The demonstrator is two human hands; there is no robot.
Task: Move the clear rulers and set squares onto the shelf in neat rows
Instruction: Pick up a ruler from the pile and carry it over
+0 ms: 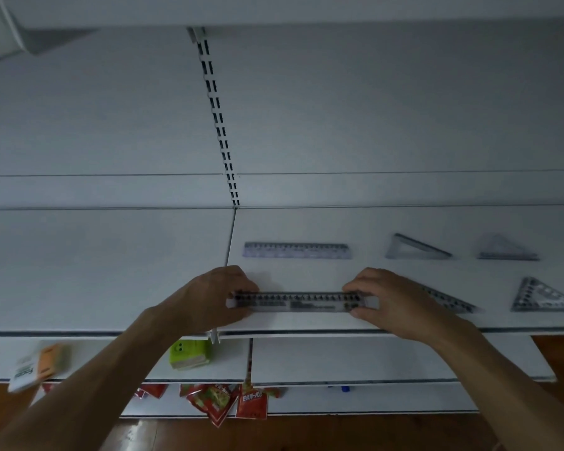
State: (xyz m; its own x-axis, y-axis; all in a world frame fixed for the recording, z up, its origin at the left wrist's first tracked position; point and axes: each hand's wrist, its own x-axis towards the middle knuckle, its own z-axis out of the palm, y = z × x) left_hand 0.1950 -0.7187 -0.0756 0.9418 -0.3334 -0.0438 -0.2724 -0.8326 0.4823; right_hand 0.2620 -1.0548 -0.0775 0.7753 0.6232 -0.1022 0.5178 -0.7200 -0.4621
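- Two bare arms of one person, seen from the wearer's own head camera; only the hands and forearms show.
- Left forearm (111,369): bare along all that is in view, long and slim, broadening toward the bottom edge.
- Left hand (209,297): bare, seen from the back, with rounded knuckles; a small bony bump marks the wrist.
- Right forearm (502,379): bare likewise, of the same slim build.
- Right hand (394,304): bare, its back and knuckles in view.
- Dim, bluish light leaves finer detail, such as nails, unclear.
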